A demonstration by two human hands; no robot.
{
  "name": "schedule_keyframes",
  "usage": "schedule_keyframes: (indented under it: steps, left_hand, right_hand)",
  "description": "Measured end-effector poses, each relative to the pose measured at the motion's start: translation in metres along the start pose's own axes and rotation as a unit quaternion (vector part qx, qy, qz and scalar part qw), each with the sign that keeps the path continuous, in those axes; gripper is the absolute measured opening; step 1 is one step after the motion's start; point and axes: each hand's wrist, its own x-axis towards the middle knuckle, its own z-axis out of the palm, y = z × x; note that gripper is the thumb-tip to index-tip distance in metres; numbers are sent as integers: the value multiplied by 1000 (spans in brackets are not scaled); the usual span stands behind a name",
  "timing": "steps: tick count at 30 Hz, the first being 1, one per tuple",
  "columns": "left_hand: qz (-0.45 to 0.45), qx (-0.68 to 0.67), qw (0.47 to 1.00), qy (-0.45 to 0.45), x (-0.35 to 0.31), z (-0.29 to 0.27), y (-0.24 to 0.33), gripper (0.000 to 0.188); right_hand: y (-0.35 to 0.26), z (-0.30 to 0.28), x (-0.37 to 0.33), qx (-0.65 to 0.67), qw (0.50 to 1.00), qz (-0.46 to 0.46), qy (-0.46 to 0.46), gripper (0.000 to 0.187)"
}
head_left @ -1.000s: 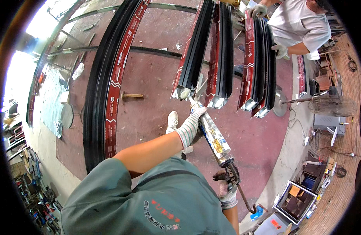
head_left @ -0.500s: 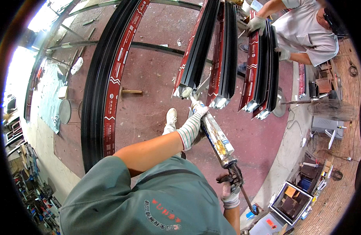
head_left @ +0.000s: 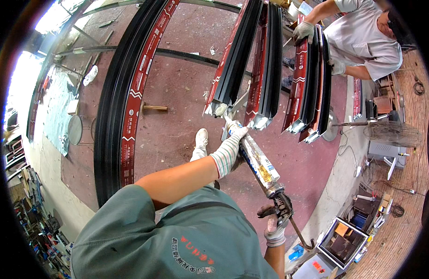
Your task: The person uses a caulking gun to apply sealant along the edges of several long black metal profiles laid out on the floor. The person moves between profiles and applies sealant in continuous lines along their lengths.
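A caulking gun (head_left: 283,207) loaded with a white sealant cartridge (head_left: 261,160) slants across the middle. My gloved left hand (head_left: 232,145) is wrapped round the front of the cartridge, near its nozzle. Lower down, my gloved right hand (head_left: 273,228) grips the gun's handle and trigger. The nozzle tip is close to the cut end of a black window-frame profile (head_left: 234,60) with a red film strip, where a pale lump shows. Whether the tip touches it I cannot tell. Beside it lies another black and red profile (head_left: 266,69).
At the upper right a person in a white shirt (head_left: 356,35) has gloved hands on further profiles (head_left: 302,93). A long black profile (head_left: 123,93) lies at the left over a wooden peg (head_left: 155,108). A standing fan (head_left: 391,134) and a framed box (head_left: 343,242) are to the right.
Both my hands keep their grip and the nozzle stays by the same profile end. The gun's rear rod has swung slightly right and up. The other person's profiles have shifted slightly apart.
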Motion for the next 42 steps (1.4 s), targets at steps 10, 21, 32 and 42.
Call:
schedule_keyframes:
  steps: [10,21,32,42]
  left_hand:
    - [-2,-67,997,36,6,-4,-3,107]
    - [2,-111,994,4,-3,-9,2,91]
    - [-32,-163,986,-33,0,-26,-3,66]
    - [82,-208,974,-27,-11,-25,12,38]
  right_hand:
    - [1,10,-1,22,1000,-10,20,45]
    - [-26,28,-3,-71,996,15,59,24]
    - [-40,35,-7,-106,993,39,-15,63]
    - [-54,48,3,-97,994,-50,9,52]
